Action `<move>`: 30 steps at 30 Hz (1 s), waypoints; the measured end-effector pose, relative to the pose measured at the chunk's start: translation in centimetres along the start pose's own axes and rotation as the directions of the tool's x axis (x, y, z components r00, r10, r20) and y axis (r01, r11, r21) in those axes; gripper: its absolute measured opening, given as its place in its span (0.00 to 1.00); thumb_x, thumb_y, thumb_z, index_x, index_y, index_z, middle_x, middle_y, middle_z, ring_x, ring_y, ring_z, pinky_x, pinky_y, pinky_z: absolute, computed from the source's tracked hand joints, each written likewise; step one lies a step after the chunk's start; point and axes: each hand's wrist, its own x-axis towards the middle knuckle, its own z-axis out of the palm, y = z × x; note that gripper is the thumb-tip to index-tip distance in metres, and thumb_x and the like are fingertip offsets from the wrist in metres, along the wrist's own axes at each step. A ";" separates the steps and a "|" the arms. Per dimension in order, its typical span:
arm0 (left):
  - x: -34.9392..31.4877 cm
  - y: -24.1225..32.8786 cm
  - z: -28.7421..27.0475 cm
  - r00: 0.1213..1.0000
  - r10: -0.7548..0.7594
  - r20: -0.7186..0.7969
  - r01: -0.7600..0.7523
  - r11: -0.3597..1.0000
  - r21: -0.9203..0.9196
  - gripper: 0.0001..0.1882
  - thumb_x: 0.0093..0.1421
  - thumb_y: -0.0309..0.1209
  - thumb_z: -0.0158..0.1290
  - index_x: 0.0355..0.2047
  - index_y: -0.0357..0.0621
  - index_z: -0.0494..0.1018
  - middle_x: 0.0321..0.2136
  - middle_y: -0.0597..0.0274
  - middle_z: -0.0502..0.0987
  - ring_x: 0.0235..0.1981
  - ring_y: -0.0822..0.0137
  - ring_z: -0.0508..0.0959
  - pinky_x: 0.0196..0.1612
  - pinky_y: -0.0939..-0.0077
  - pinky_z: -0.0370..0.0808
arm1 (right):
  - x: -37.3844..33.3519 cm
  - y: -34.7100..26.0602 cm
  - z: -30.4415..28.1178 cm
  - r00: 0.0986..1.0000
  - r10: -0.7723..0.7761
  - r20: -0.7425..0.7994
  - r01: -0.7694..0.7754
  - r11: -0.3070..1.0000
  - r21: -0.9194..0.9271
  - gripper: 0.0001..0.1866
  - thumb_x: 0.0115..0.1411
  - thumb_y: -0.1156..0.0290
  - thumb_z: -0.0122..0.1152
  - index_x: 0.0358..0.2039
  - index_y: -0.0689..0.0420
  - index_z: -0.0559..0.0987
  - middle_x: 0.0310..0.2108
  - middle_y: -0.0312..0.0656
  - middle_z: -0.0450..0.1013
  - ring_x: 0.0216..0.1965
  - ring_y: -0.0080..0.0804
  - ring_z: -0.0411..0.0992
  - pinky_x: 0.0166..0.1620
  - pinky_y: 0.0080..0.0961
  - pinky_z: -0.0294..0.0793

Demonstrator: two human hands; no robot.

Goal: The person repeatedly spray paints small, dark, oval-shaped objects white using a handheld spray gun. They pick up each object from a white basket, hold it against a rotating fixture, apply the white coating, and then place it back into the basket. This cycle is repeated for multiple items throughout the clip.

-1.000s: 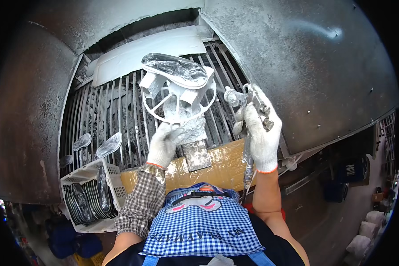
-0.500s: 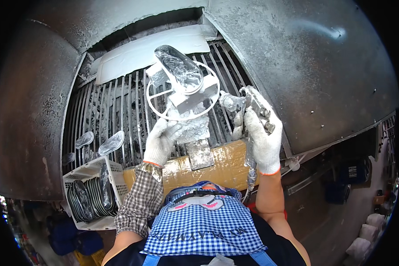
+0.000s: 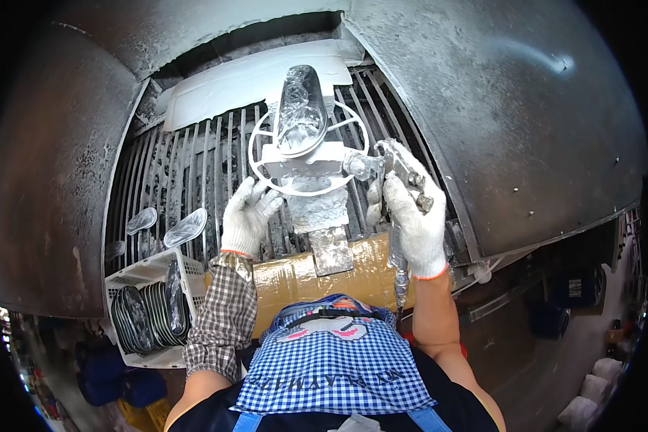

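Note:
In a white cotton glove, my right hand (image 3: 419, 229) is closed around a coated metal spray gun (image 3: 403, 162), its nozzle end pointing left. A white spoked wheel (image 3: 309, 193) stands just left of the gun, carrying a white-crusted block (image 3: 299, 164). On that block rests a dark sole-shaped piece (image 3: 300, 108) in glossy film, its long end pointing away from me. My left hand (image 3: 246, 223), also gloved, is beside the wheel's near left rim with fingers spread. Whether a fingertip touches the rim I cannot tell. Beneath the wheel is a crusted support (image 3: 320, 212).
Metal bars (image 3: 194, 162) form a grate under the wheel, between dark metal walls. Two film-wrapped soles (image 3: 186, 228) lie at the left. A white plastic crate (image 3: 194, 277) holds several dark soles. A tape-covered brown ledge (image 3: 281, 288) runs along the front; a white sheet (image 3: 216, 90) lies behind.
The wheel has turned, swinging the dark sole-shaped piece from a slant to nearly straight away from me. My left hand has drawn left from the support; the spray gun has shifted slightly left.

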 end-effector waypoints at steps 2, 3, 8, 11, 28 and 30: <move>0.3 0.5 -0.2 1.000 0.011 -0.021 -0.011 1.000 0.000 0.21 0.73 0.33 0.52 0.61 0.34 0.67 0.59 0.35 0.76 0.54 0.41 0.82 0.57 0.47 0.83 | 0.5 0.4 0.1 1.000 -0.003 -0.020 0.003 1.000 -0.005 0.27 0.72 0.74 0.61 0.69 0.68 0.71 0.50 0.42 0.82 0.42 0.20 0.78 0.46 0.20 0.79; 0.5 0.8 -0.1 0.999 0.016 -0.032 -0.016 1.000 0.000 0.21 0.73 0.33 0.52 0.61 0.34 0.67 0.59 0.35 0.76 0.55 0.41 0.82 0.57 0.46 0.83 | 0.8 0.7 0.2 1.000 -0.004 -0.030 0.004 1.000 -0.007 0.27 0.72 0.74 0.61 0.69 0.68 0.71 0.51 0.42 0.81 0.43 0.20 0.79 0.47 0.20 0.79; 1.3 1.9 0.1 0.999 0.030 -0.035 -0.030 1.000 -0.007 0.15 0.74 0.36 0.52 0.55 0.40 0.70 0.56 0.36 0.78 0.52 0.43 0.82 0.54 0.49 0.83 | 1.6 1.0 0.6 1.000 0.014 -0.025 -0.014 0.999 0.031 0.27 0.72 0.73 0.62 0.69 0.67 0.71 0.51 0.41 0.81 0.40 0.18 0.78 0.42 0.18 0.79; 1.9 2.4 -0.3 0.998 0.043 -0.054 -0.044 0.999 -0.018 0.15 0.74 0.37 0.52 0.53 0.40 0.71 0.57 0.35 0.77 0.54 0.42 0.81 0.56 0.48 0.81 | 2.2 1.6 0.7 0.998 -0.029 -0.056 0.029 1.000 -0.001 0.28 0.72 0.71 0.63 0.69 0.65 0.71 0.47 0.39 0.82 0.38 0.16 0.77 0.37 0.17 0.78; 5.4 5.4 0.3 0.987 0.101 -0.128 -0.100 0.995 0.012 0.33 0.72 0.48 0.54 0.65 0.35 0.62 0.59 0.39 0.69 0.60 0.38 0.74 0.61 0.41 0.75 | 4.7 2.0 0.7 0.995 -0.060 -0.080 0.068 0.992 0.109 0.27 0.73 0.72 0.62 0.70 0.65 0.70 0.39 0.37 0.78 0.32 0.15 0.73 0.33 0.15 0.76; 6.0 5.8 0.3 0.985 0.115 -0.125 -0.111 0.993 0.041 0.33 0.72 0.48 0.54 0.65 0.35 0.62 0.59 0.39 0.69 0.59 0.39 0.74 0.61 0.42 0.76 | 5.0 2.1 0.4 0.992 -0.085 -0.095 0.092 0.993 0.074 0.27 0.73 0.72 0.63 0.70 0.65 0.70 0.39 0.37 0.78 0.32 0.15 0.74 0.33 0.15 0.76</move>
